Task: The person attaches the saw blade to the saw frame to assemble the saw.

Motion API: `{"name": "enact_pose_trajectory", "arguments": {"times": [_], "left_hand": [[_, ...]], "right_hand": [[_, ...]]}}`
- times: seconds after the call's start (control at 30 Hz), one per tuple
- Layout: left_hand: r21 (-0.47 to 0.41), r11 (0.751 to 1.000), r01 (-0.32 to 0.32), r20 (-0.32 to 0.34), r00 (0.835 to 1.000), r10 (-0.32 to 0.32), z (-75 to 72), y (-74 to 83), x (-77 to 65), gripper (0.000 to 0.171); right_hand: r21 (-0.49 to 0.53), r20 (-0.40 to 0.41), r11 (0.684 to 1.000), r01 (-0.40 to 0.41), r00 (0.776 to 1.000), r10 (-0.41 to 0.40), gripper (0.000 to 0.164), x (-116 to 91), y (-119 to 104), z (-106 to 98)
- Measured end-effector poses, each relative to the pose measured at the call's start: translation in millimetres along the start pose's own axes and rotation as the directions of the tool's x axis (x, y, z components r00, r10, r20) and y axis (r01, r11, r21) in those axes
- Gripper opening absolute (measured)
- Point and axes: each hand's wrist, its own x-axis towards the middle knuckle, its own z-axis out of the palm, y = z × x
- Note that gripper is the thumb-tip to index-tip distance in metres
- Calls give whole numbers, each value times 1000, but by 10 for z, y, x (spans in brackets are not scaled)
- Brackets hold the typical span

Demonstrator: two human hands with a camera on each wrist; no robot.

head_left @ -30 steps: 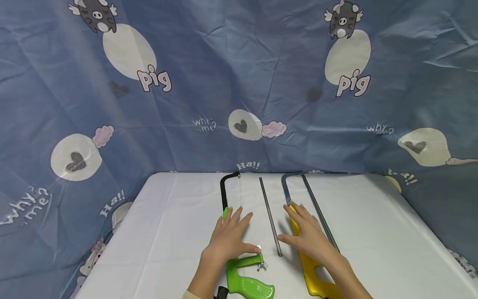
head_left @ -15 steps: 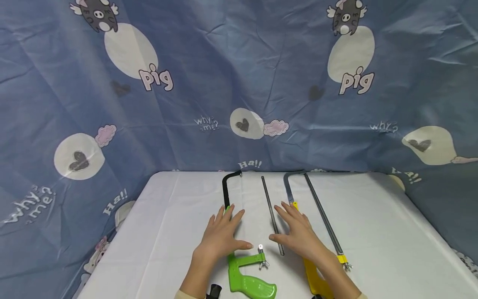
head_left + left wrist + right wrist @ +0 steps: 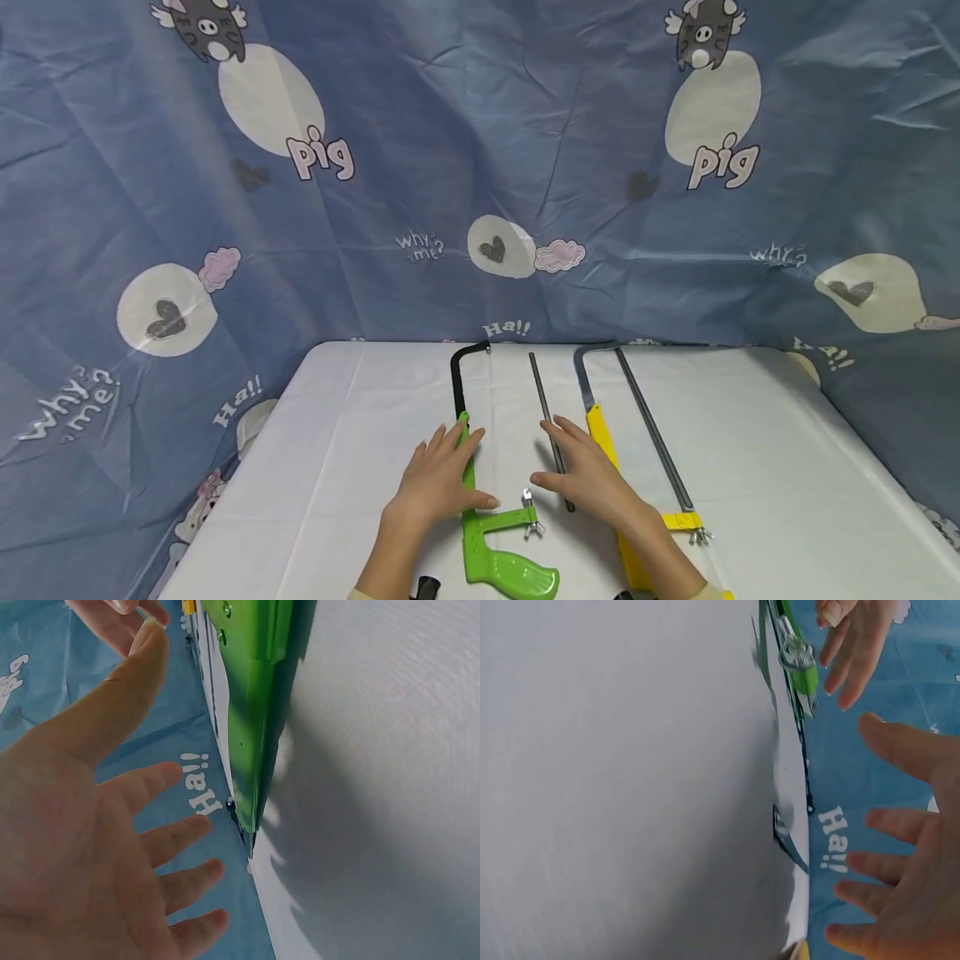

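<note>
A green hacksaw (image 3: 475,550) with a black front arm lies on the table, with no blade across its frame. My left hand (image 3: 431,483) hovers over its back with fingers spread; the left wrist view shows a gap between the fingers and the green frame (image 3: 259,712). To the right lies a loose grey hacksaw blade (image 3: 539,383). Beyond it is a yellow hacksaw (image 3: 604,437) with a grey blade (image 3: 655,433) fitted. My right hand (image 3: 592,483), fingers apart, covers part of the yellow frame and of the loose blade from above. Neither hand holds anything.
White cloth (image 3: 360,467) covers the table. A blue printed curtain (image 3: 420,167) hangs behind and at the sides. A metal wing nut (image 3: 534,528) sits on the green saw's short arm, another (image 3: 701,537) on the yellow saw's.
Both hands have shifted left over the saws, fingers still spread. The yellow saw's rear arm and wing nut have come into sight. The saws and loose blade stay where they were.
</note>
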Motion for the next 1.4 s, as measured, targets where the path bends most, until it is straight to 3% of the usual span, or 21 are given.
{"name": "enact_pose_trajectory", "arguments": {"times": [0.3,0.73,0.93,1.1,1.3,1.4], "left_hand": [[7,1000,9,46,999,-9,-18,-32,-29,100],[29,999,24,86,996,-27,-7,-55,-39,101],[-8,999,41,105,994,-40,-14,-63,-60,101],[-21,999,50,132,990,-47,-31,-65,-73,104],[-20,999,47,151,988,-44,-53,-51,-90,106],[-24,999,44,154,987,-40,-57,-46,-93,106]], "right_hand": [[28,48,999,-34,998,33,74,12,19,100],[17,99,999,36,994,-37,53,-35,-8,111],[-48,94,994,97,991,-92,40,-29,12,135],[-81,78,986,148,987,-141,41,-37,26,141],[-120,50,978,170,985,-165,38,-57,6,142],[-120,39,982,143,989,-139,34,-59,-3,149]]}}
